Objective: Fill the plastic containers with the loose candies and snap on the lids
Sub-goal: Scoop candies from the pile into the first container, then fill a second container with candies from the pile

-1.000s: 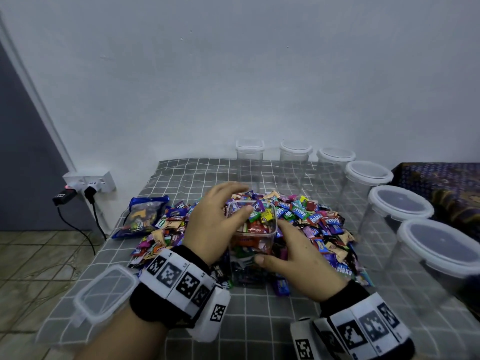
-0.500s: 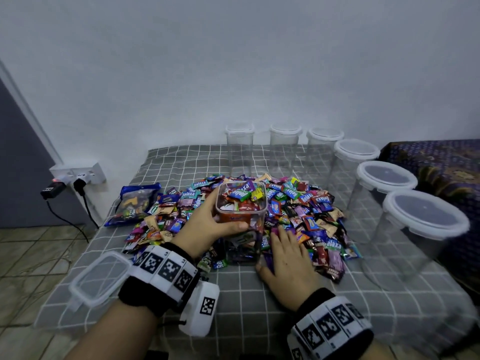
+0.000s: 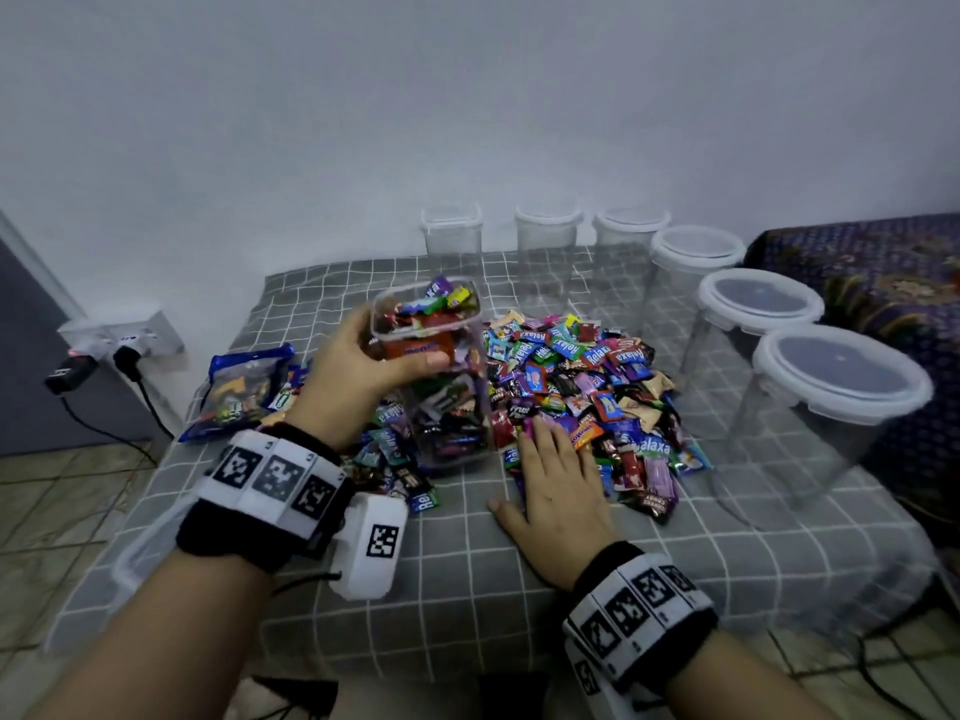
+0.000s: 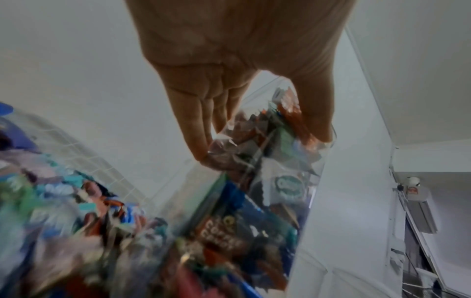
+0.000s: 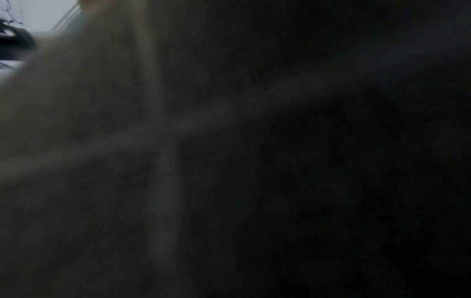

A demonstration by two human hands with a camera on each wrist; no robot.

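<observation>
Clear square container brimful, left hand gripping.

Dim, cool, even light; wide-angle bending at my head-view edges.
Left wrist view motion-blurred low down; right wrist view nearly black.

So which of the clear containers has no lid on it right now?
The square container gripped by the left hand, packed with candies to its open rim. The six empty ones along the back and right edge all wear lids.
</observation>
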